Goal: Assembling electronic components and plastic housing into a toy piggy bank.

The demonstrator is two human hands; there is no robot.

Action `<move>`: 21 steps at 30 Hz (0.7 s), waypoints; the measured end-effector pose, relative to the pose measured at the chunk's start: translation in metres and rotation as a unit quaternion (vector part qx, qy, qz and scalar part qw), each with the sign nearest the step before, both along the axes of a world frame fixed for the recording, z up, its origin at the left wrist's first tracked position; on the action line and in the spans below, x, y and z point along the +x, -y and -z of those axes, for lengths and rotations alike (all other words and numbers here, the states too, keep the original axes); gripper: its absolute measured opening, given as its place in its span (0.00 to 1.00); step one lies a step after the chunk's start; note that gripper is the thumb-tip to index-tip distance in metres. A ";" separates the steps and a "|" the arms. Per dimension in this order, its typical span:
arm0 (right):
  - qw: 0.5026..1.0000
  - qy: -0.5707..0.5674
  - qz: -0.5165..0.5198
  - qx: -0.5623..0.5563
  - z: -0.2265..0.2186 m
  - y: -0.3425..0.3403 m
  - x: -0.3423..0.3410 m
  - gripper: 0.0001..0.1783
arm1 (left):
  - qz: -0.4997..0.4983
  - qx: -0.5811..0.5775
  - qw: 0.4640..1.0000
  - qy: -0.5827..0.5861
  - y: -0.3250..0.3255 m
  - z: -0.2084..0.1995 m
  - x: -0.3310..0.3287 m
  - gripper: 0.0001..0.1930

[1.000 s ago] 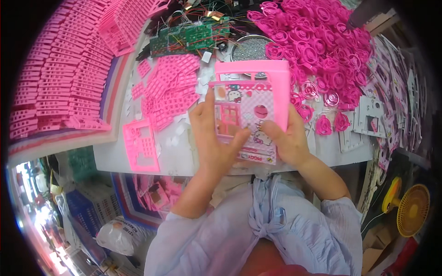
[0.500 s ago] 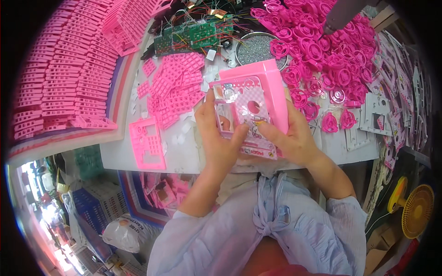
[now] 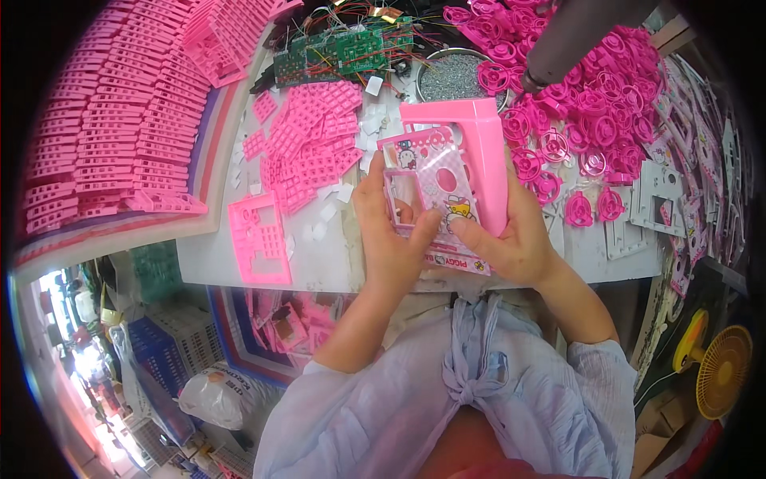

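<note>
My left hand (image 3: 392,235) is closed on the left edge of a printed faceplate (image 3: 437,177) with a checked pattern, cartoon figures and cutouts; its thumb lies on the front. A fingertip shows through the lower-left window. My right hand (image 3: 515,243) grips the right side of a pink plastic casing (image 3: 491,156) behind the faceplate, with its thumb pressing the faceplate's lower front. The two parts overlap, tilted against each other, over the table's near edge. Whether they are joined I cannot tell.
Pink button pads (image 3: 307,132) and a pink frame (image 3: 259,239) lie left. Green circuit boards (image 3: 343,52) and a bowl of screws (image 3: 455,76) stand behind. Magenta ring parts (image 3: 594,112) are heaped right, under a hanging dark tool (image 3: 550,60). Pink frames (image 3: 120,120) are stacked far left.
The faceplate and casing have turned slightly in my hands, and the glare on the faceplate has shifted. The dark tool appears lower and further left. The view has shifted a little.
</note>
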State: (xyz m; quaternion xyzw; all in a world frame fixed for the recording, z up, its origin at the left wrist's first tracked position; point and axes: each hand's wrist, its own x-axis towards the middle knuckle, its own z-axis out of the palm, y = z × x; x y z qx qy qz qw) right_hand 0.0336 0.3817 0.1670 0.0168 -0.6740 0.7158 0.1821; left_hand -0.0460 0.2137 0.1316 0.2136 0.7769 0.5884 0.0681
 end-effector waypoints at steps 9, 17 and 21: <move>0.987 0.094 -0.063 0.111 -0.026 -0.016 0.003 0.34 | -0.004 -0.030 0.999 -0.014 0.003 -0.009 0.004 0.51; 0.942 0.119 -0.172 -0.262 0.007 -0.027 -0.001 0.37 | 0.010 -0.011 0.999 -0.049 0.002 -0.016 -0.013 0.43; 0.942 0.207 -0.136 -0.226 0.003 -0.027 -0.007 0.38 | -0.049 0.201 0.939 0.274 0.002 -0.019 -0.032 0.26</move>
